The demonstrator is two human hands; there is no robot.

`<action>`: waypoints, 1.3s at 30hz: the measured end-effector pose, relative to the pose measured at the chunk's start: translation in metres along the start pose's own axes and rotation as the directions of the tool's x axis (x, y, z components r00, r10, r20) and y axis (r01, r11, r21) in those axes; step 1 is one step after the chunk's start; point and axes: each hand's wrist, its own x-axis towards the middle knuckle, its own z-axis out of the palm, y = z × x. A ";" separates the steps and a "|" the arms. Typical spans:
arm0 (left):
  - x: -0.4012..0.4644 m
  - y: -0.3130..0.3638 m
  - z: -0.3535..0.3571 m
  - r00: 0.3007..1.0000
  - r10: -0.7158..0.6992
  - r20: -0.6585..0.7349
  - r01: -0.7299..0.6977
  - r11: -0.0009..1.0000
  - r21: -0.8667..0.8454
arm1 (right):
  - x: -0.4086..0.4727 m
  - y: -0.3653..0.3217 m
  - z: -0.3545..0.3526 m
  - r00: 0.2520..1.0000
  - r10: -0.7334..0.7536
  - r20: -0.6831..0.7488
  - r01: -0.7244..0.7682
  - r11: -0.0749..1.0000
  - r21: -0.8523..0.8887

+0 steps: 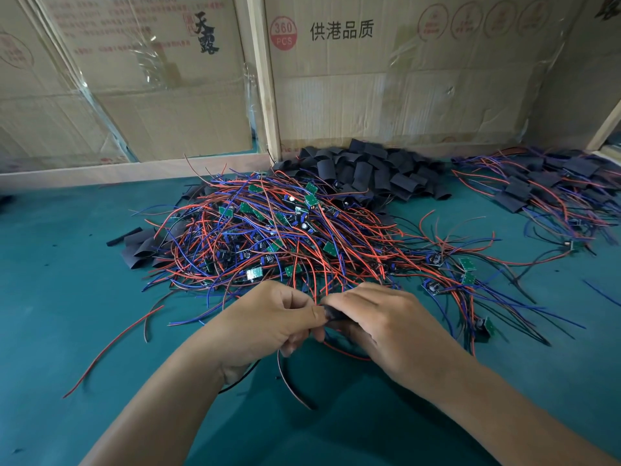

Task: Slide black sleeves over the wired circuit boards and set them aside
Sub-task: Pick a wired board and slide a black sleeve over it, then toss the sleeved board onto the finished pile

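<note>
Head view: both hands meet over the green table (67,297), left hand (268,317) and right hand (386,317) each pinching one black sleeve (332,312) between them. Just beyond lies the tangle of wired circuit boards (268,230), loose sleeves (369,173) heaped behind it, finished ones (544,186) at far right
</note>
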 end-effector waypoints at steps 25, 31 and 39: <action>0.019 -0.024 -0.008 0.726 0.360 -0.586 0.101 0.787 0.608 | 0.033 0.264 -0.155 0.680 0.724 -0.116 -0.508 0.351 -0.787; 0.023 -0.027 -0.009 0.713 0.399 -0.576 0.119 0.741 0.660 | 0.051 0.249 -0.094 0.763 0.646 -0.012 -0.495 0.572 -0.654; 0.027 -0.029 -0.009 0.754 0.393 -0.526 0.118 0.707 0.697 | 0.100 0.238 -0.055 0.713 0.701 -0.036 -0.683 0.681 -0.263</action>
